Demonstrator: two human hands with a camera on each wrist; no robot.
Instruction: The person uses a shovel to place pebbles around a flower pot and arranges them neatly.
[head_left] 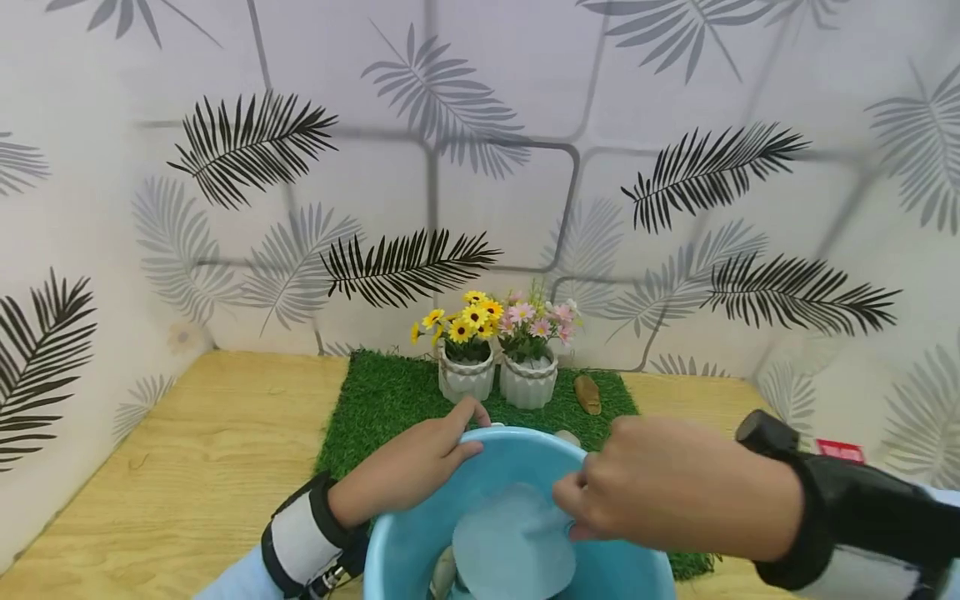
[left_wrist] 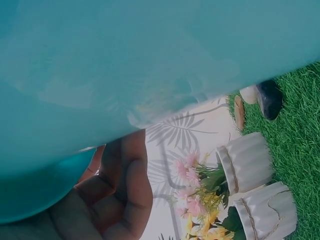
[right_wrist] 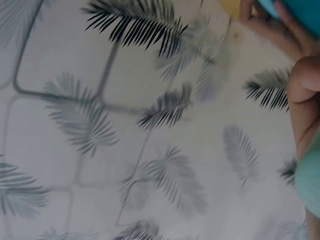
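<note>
In the head view a blue bucket (head_left: 630,571) stands at the bottom centre. My left hand (head_left: 408,462) grips its left rim, with the thumb toward the inside. The left wrist view shows curled fingers (left_wrist: 135,195) of that hand beside the bucket's wall (left_wrist: 100,60). Over the bucket's right side, my right hand (head_left: 675,483) holds a pale blue, round-ended scoop (head_left: 513,546), which is slightly blurred and reaches down inside. The part within the fist is hidden. A pale rounded object (head_left: 442,573) shows beside the scoop in the bucket.
Behind the bucket lies a green artificial grass mat (head_left: 382,400) on a wooden table (head_left: 247,425). Two white pots, one with yellow flowers (head_left: 468,321) and one with pink flowers (head_left: 534,321), stand near the leaf-patterned wall. A brown object (head_left: 588,394) lies to their right.
</note>
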